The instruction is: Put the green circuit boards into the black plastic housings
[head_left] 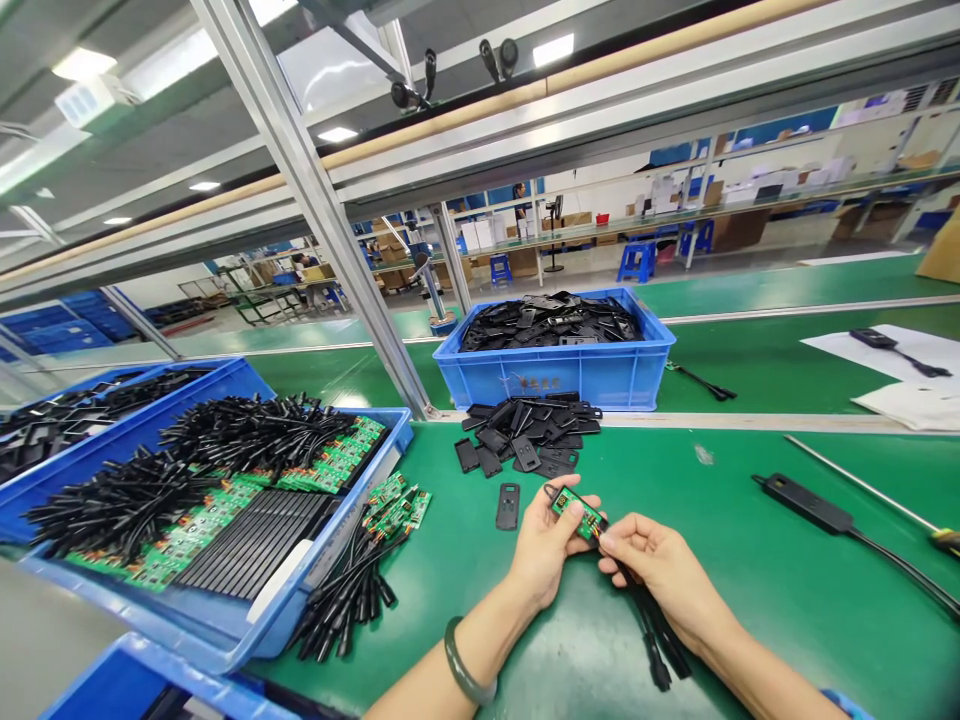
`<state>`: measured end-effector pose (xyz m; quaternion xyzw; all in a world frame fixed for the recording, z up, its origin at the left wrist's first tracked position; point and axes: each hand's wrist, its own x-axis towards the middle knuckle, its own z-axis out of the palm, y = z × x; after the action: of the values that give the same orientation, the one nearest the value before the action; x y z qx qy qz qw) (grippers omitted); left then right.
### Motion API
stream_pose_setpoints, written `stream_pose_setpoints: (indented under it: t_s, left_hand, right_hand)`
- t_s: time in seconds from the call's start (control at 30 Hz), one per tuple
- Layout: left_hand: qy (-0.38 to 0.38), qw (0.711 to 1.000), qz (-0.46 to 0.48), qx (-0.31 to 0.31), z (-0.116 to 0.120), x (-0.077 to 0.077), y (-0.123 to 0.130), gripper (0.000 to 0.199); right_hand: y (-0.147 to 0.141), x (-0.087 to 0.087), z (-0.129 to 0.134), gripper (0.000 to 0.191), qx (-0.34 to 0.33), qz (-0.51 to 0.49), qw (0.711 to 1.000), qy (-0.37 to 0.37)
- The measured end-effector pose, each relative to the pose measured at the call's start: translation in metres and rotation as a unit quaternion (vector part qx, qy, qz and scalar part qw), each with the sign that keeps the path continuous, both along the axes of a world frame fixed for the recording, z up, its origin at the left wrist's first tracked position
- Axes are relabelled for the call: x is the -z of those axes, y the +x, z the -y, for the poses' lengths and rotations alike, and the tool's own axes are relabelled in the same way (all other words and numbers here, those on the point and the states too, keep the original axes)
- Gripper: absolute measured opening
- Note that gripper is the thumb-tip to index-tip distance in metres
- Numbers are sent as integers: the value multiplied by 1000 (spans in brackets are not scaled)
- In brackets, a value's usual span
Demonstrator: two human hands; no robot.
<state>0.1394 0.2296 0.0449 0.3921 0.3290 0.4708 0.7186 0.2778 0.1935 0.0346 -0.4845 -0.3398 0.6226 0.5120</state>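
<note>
My left hand is closed around a small green circuit board that has a tiny display and sits over a black casing. The thumb presses on the board's face. At the board's lower end, my right hand pinches the wires where black cables leave it. Those cables hang down below the right palm and end in connectors. A single black plastic cover lies flat on the green bench, just left of my left hand. Behind it is a loose pile of black covers.
A blue bin heaped with black covers stands behind the pile. At left, a blue tray holds wired boards, with more cabled boards beside it. A finished-looking black unit and a screwdriver lie at right. A metal post rises at mid-left.
</note>
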Motion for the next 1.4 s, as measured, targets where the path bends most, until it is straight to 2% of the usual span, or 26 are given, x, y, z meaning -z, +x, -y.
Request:
stream_pose_setpoints:
  t_s: [0.17, 0.4, 0.77, 1.0, 1.2, 1.4]
  left_hand:
    - [-7, 1000, -12, -4, 0, 2, 1, 48]
    - [13, 1000, 24, 5, 3, 0, 3, 40]
    - [35, 999, 2, -15, 3, 1, 3, 29]
    - [95, 991, -78, -51, 3, 5, 2, 35]
    - [97, 989, -99, -45, 5, 5, 2, 38]
    - [74, 995, -54, -25, 6, 0, 2, 40]
  right_hand:
    - [0, 1, 0, 42, 12, 22, 999, 22]
    - [2, 6, -2, 43, -14, -59, 997, -36]
    - [-1, 2, 0, 47, -33, -41, 998, -44]
    - [0, -1, 1, 54, -141, 111, 983, -24]
    - [4, 2, 3, 40, -111, 273, 950, 107]
    - [5, 0, 1, 39, -118, 311, 936, 117]
